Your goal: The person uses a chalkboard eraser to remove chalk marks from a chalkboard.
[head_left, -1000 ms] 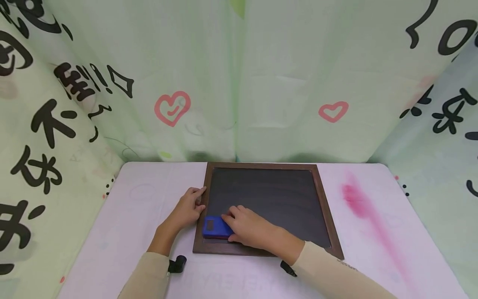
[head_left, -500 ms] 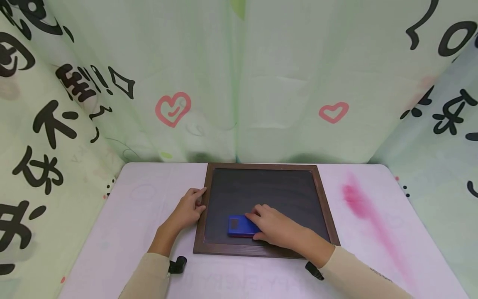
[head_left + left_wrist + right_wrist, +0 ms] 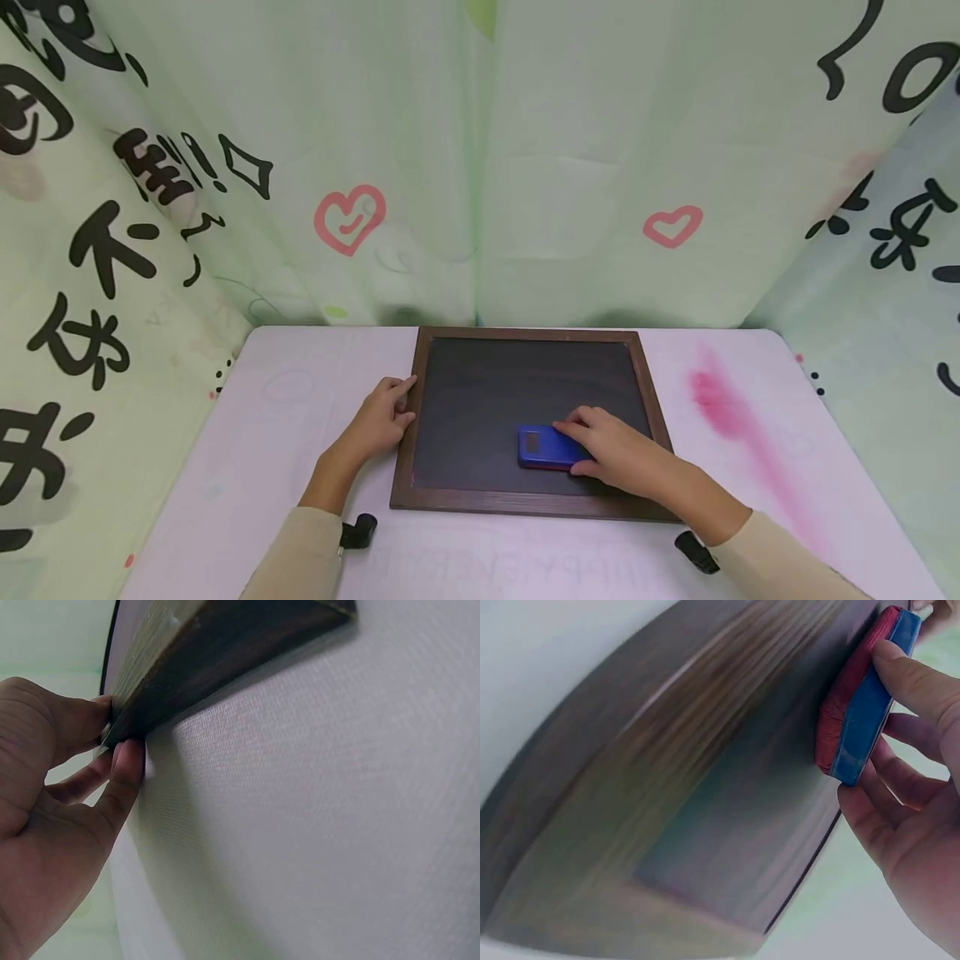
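Observation:
A small blackboard (image 3: pixel 480 392) in a brown wooden frame lies flat on the table. My left hand (image 3: pixel 378 421) holds its left frame edge, index finger and thumb at the wood; the left wrist view shows the fingertips of that hand (image 3: pixel 60 787) close around the edge of the frame (image 3: pixel 225 652). On the right part of the black surface, my right hand (image 3: pixel 618 454) grips a blue eraser (image 3: pixel 543 447) by its right end. In the right wrist view the eraser (image 3: pixel 870 712) shows a red felt underside toward the board, thumb on one side and fingers on the other.
The white table (image 3: pixel 300 358) carries a pink smear (image 3: pixel 716 404) to the right of the board. Pale green curtains (image 3: pixel 562 167) with black characters and hearts hang behind and on both sides. Black wrist devices (image 3: pixel 358 531) sit near both sleeves.
My right hand has slid the eraser rightward across the board, from its lower left corner to right of the middle and slightly farther back. The left hand has stayed at the frame.

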`<state>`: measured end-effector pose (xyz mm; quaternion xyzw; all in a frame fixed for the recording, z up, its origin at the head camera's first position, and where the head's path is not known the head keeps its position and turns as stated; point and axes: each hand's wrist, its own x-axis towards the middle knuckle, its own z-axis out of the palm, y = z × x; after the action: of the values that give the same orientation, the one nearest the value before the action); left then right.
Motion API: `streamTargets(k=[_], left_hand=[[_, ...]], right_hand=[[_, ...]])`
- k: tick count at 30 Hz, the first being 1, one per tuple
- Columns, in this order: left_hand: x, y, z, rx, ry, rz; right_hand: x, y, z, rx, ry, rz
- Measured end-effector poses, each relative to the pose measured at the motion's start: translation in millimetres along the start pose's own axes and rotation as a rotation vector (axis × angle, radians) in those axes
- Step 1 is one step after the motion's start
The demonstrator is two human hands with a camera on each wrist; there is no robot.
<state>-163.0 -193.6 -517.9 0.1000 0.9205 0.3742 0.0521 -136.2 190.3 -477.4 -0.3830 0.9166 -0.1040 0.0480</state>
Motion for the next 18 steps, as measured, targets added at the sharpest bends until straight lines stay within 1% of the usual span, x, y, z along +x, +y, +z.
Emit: streamTargets(k=[11, 18], left_hand=[[0.3, -1.8, 1.8, 0.006, -0.001, 0.011], [-0.4, -1.8, 0.4, 0.005, 0.004, 0.007]], right_hand=[[-30, 24, -12.9, 0.059, -0.031, 0.134], [-41, 36, -18.9, 0.067, -0.043, 0.174]])
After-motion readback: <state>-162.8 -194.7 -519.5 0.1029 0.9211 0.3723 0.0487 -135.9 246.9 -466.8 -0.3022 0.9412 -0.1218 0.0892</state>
